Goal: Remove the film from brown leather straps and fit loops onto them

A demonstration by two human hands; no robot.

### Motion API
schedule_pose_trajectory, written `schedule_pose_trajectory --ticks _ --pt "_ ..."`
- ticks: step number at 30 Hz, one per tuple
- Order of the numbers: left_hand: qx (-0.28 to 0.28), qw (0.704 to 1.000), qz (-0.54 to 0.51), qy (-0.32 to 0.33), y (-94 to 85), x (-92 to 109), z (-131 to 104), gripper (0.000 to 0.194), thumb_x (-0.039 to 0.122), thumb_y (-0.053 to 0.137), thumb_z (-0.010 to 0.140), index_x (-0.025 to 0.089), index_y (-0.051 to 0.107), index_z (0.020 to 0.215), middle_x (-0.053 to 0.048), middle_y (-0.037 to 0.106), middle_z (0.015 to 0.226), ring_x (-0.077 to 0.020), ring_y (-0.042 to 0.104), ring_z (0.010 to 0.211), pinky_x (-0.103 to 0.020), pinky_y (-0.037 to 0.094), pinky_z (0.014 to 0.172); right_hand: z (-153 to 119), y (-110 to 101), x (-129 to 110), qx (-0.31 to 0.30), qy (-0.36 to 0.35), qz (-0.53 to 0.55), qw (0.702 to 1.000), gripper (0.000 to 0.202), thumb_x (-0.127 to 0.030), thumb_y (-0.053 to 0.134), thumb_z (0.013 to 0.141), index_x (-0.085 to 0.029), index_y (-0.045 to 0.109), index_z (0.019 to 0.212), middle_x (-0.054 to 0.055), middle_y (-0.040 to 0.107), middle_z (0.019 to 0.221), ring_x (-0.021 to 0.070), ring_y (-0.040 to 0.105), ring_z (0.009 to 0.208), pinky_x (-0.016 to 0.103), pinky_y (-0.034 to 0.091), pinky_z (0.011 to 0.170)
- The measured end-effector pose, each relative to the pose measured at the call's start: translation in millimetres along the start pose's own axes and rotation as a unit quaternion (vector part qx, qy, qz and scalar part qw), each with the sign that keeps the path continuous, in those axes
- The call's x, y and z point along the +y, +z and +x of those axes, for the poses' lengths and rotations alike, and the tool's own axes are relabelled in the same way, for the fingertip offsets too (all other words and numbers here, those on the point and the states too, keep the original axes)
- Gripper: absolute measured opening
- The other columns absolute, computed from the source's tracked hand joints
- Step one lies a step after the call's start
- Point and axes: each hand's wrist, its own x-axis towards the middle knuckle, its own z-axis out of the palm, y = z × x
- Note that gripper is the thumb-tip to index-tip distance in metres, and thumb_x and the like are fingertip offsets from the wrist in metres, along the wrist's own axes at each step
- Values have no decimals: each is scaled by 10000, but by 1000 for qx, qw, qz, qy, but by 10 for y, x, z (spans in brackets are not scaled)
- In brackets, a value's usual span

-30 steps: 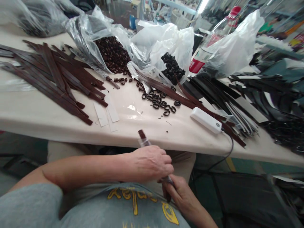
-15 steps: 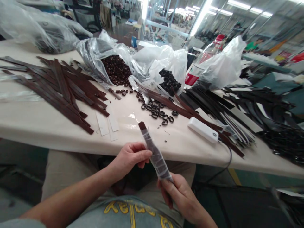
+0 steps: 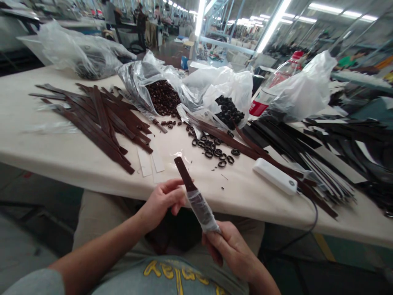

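Observation:
My right hand [image 3: 230, 250] is closed around the lower end of a dark brown leather strap [image 3: 184, 174], holding it tilted over the table's front edge. Clear plastic film [image 3: 201, 211] wraps the strap's lower part in crinkled folds; the upper end is bare, with small holes. Close by the strap's left edge is my left hand [image 3: 164, 203], its fingers curled and thumb drawn in. One fingertip passes behind the strap, and whatever the left fingers pinch is too small to make out.
Brown straps [image 3: 101, 119] lie piled at left, near white paper strips [image 3: 144, 162]. Black rings [image 3: 217, 152] are scattered mid-table before bags of brown pieces [image 3: 162, 98] and black pieces [image 3: 229, 110]. A white corded device [image 3: 274, 176], black strips [image 3: 291, 143] and a bottle [image 3: 267, 92] are at right.
The film covers less of the strap's upper end, leaving a longer bare stretch. My left hand sits slightly further left and lower. The camera view has shifted, so the table appears further right.

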Motion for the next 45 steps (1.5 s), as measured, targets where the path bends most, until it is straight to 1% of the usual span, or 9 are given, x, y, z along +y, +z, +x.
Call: schedule_pose_trajectory --ticks 2,9,14,19,23,26,31,37,45 --pt "24 1000 2 2 -26 14 6 289 405 739 760 136 714 865 53 543 521 -34 378 392 -169 271 399 25 -11 -1 -11 8 -8 1000 501 -597 446 972 -156 565 766 -52 463 481 65 384 394 180 300 412" --pt "-78 990 45 -109 178 -286 -187 292 373 818 650 116 738 762 -1 617 582 -65 450 457 -186 333 422 110 -37 39 -63 20 16 998 485 -594 471 963 -152 567 789 -53 470 479 66 398 385 166 295 385" --pt "-10 998 44 -39 -63 -135 -151 356 398 767 732 125 736 959 29 589 533 -63 466 440 -173 356 437 70 -212 97 -161 66 75 982 552 -646 502 919 -151 537 677 -39 484 472 53 386 362 157 310 369" --pt "81 997 11 -13 -346 81 -104 277 374 747 752 134 696 882 10 649 598 -68 551 459 -162 412 448 27 -353 152 -191 119 110 968 531 -650 537 893 -143 567 738 -45 495 484 55 387 349 156 304 347" --pt "86 995 28 -42 -384 91 -174 247 325 748 735 148 646 874 17 660 576 -82 581 467 -166 447 471 -16 -432 76 -146 102 61 982 468 -609 537 911 -150 597 842 -40 524 555 74 435 422 176 352 414" --pt "78 994 4 -80 -318 -17 -220 279 354 744 729 159 600 866 24 653 569 -85 577 456 -168 434 460 -38 -441 -60 -35 27 -39 998 426 -558 466 963 -169 632 1009 41 660 814 159 609 702 255 488 632" --pt "27 993 34 -106 -84 -264 -245 357 425 709 768 167 550 958 28 641 609 -72 538 437 -168 393 452 84 -146 -214 111 -48 -236 964 339 -396 535 955 -204 598 1228 90 692 1105 233 638 988 339 475 880" --pt "-15 988 150 -29 10 -393 -277 337 426 609 865 179 529 1079 86 461 610 -56 409 441 -170 317 434 341 278 -94 80 -41 -305 948 186 -329 529 976 -188 633 914 48 720 871 201 672 802 261 418 698" --pt "-83 953 292 6 -104 -240 -300 279 292 604 862 155 603 1105 53 435 635 -96 402 578 -205 340 532 347 335 105 50 -80 -334 938 131 -296 513 955 -199 573 891 33 732 828 187 696 721 246 347 587"
